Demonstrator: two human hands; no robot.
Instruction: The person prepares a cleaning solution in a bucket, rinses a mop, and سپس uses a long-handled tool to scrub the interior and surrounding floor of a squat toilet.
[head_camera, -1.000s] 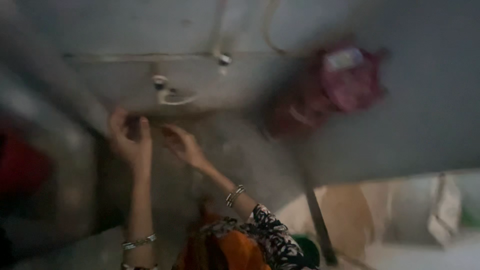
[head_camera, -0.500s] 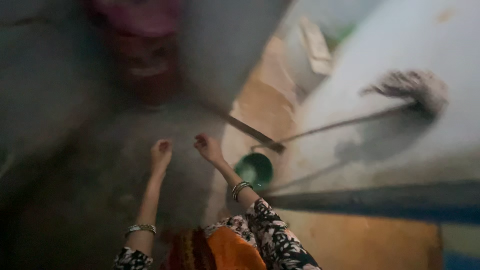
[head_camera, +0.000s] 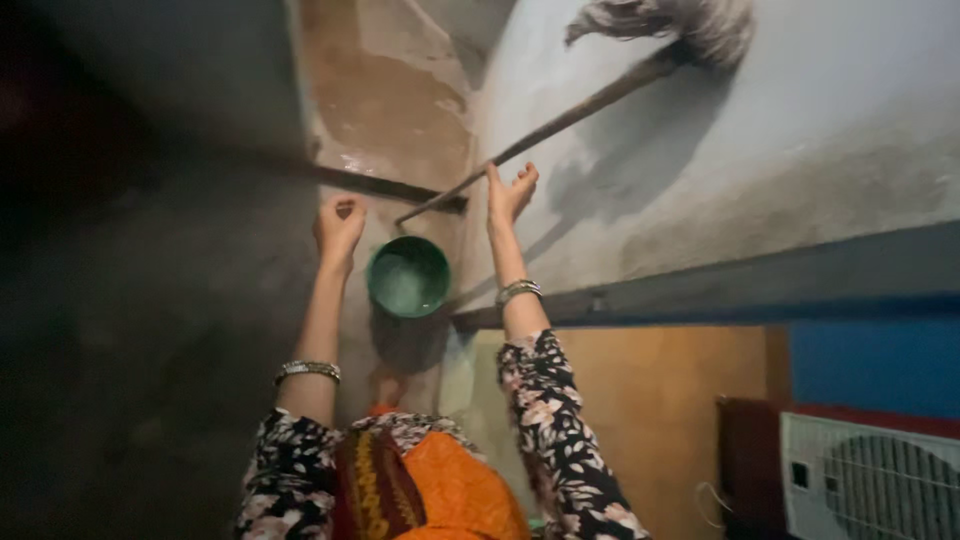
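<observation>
Swinging round from the dim corner, the right hand (head_camera: 511, 192) now reaches half-open, touching the mop (head_camera: 600, 95) handle leaning on the wall, left hand (head_camera: 339, 222) loosely curled, empty, above the green bucket (head_camera: 407, 277).

I see no packages, labels, signs or screens from here.
</observation>
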